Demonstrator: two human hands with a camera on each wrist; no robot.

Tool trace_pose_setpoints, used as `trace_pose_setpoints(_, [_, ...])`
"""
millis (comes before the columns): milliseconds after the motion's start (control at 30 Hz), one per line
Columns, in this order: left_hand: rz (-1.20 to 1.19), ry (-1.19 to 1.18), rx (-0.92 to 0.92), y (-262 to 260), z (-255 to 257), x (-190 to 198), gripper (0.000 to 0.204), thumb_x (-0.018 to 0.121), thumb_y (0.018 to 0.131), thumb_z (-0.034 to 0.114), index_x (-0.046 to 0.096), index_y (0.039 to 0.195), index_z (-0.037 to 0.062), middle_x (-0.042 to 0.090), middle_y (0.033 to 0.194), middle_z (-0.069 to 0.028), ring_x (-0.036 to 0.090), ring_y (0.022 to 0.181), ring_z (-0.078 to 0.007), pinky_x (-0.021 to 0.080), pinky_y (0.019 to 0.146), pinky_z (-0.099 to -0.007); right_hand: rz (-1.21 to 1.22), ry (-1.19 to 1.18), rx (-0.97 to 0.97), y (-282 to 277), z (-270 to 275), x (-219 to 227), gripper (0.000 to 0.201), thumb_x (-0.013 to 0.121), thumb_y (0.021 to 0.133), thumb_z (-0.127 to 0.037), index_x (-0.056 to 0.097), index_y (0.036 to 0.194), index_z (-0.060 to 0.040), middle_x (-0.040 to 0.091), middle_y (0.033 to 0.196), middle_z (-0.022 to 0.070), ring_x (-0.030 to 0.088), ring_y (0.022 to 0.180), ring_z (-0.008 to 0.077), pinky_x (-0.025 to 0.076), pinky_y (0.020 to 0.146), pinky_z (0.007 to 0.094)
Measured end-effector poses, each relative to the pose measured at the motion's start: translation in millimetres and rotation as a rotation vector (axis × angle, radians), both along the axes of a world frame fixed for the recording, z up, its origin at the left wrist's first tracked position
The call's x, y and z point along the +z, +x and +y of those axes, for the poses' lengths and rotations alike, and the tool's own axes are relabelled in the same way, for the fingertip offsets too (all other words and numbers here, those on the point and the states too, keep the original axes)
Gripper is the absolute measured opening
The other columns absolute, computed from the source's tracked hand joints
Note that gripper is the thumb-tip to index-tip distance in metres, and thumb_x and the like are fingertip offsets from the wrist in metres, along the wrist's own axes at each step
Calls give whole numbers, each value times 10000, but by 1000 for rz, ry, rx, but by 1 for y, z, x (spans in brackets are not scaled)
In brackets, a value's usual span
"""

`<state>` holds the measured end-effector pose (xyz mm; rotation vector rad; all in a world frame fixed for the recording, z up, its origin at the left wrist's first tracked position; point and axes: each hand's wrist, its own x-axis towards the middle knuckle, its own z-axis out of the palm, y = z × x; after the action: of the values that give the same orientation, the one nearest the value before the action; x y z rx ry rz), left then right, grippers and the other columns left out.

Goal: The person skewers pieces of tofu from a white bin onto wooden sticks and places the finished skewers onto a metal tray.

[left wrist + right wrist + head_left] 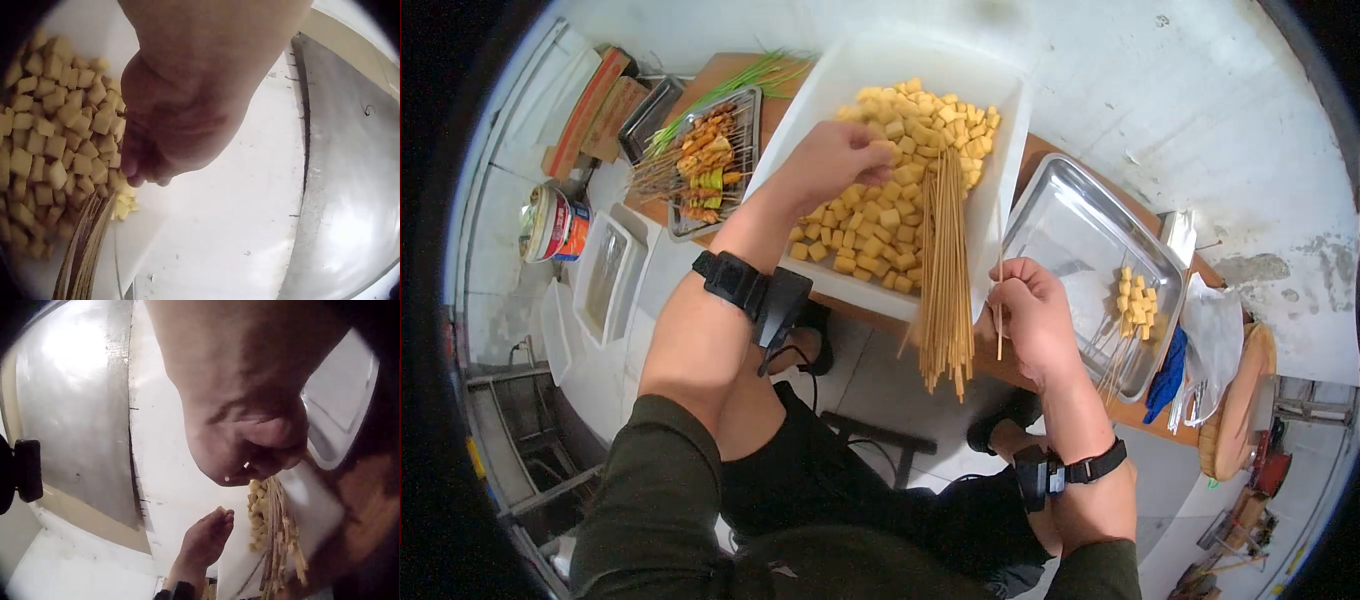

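Observation:
My left hand (832, 160) is over the white tub (795, 165) of yellow tofu-like cubes (870, 235), thumb and fingers drawn together at the tips. The right wrist view shows a small pale cube (222, 510) pinched at those fingertips. Right of the tub, my right hand (1032, 310) pinches one thin wooden skewer (999, 340), which stands almost upright in the head view. Between the hands, a big bundle of bare skewers (945, 270) lies across the cubes and sticks out over the tub's near edge.
To the right stands a metal tray (1050, 215) with several loaded cube skewers (1137, 300). A blue cloth (1167, 375) and plastic bag (1212, 335) lie beyond it. At left, another tray (752, 110) holds assorted skewers (705, 160), near green stalks (765, 72).

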<state>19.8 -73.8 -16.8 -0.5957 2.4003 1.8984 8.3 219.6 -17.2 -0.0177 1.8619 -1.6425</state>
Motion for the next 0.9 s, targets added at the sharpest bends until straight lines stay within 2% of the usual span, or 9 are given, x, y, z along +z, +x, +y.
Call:
trace_pose_setpoints(33, [-1, 2, 3, 0, -1, -1, 281, 639, 924, 202, 649, 1018, -63, 676, 860, -81, 649, 781, -132, 543, 736, -263, -1, 2, 3, 1, 2, 2, 146, 552, 863, -70, 623, 935, 36, 608, 733, 39, 537, 598, 108, 440, 547, 254])
trace_pose_setpoints(100, [-20, 104, 9, 0, -5, -3, 288, 636, 928, 202, 648, 1045, -61, 678, 858, -82, 651, 783, -132, 543, 733, -261, -167, -265, -49, 2, 6, 6, 68, 531, 869, -55, 580, 876, -9, 558, 687, 13, 480, 567, 78, 382, 512, 237])
trace_pose_setpoints(233, [-54, -30, 28, 1, -9, 2, 278, 637, 923, 184, 644, 1052, -62, 677, 853, -85, 656, 802, -129, 539, 715, -257, -160, -321, -84, 7, 6, 15, 84, 524, 885, -59, 553, 809, -40, 551, 685, 7, 459, 565, 60, 362, 507, 225])
trace_pose_setpoints(333, [-221, -253, -113, 1, -24, -17, 307, 679, 875, 202, 649, 1061, -40, 695, 872, -120, 676, 827, -188, 539, 718, -304, -32, -246, -103, 7, 7, 10, 103, 531, 897, -68, 561, 802, -44, 549, 679, -4, 452, 562, 59, 362, 509, 227])
trace_pose_setpoints(400, [-227, -835, -349, 2, -25, -27, 356, 717, 814, 241, 657, 1063, -7, 703, 920, -164, 679, 861, -281, 535, 749, -375, 43, -128, -18, 4, 10, 4, 139, 544, 911, -79, 563, 779, -41, 545, 668, -16, 460, 577, 58, 373, 524, 229])
trace_pose_setpoints(500, [-495, -972, -476, 7, -13, -34, 283, 703, 788, 237, 705, 951, 6, 705, 971, -188, 674, 912, -348, 545, 755, -422, 122, -82, 50, 5, 10, -2, 157, 561, 911, -76, 558, 760, -35, 545, 662, -27, 470, 598, 54, 387, 540, 235])
trace_pose_setpoints(600, [-574, -1084, -540, 10, -8, -49, 370, 769, 762, 309, 689, 980, 21, 698, 974, -183, 665, 932, -345, 536, 806, -432, 168, -59, 43, 7, 6, -2, 165, 581, 908, -80, 556, 752, -31, 541, 656, -29, 479, 614, 53, 399, 550, 238])
trace_pose_setpoints(700, [-624, -1065, -563, 12, 12, -19, 361, 783, 751, 328, 702, 919, 19, 699, 966, -184, 671, 931, -343, 546, 795, -433, 165, -50, 73, 6, 7, -6, 150, 587, 905, -76, 563, 766, -25, 538, 658, -32, 479, 620, 53, 407, 555, 244])
trace_pose_setpoints(900, [-496, -1118, -511, 13, 5, -54, 317, 765, 748, 297, 710, 890, 18, 700, 930, -182, 679, 892, -344, 550, 770, -442, 183, -1, 93, 6, 11, -10, 135, 587, 908, -81, 577, 791, -14, 559, 675, -23, 492, 629, 54, 416, 565, 240])
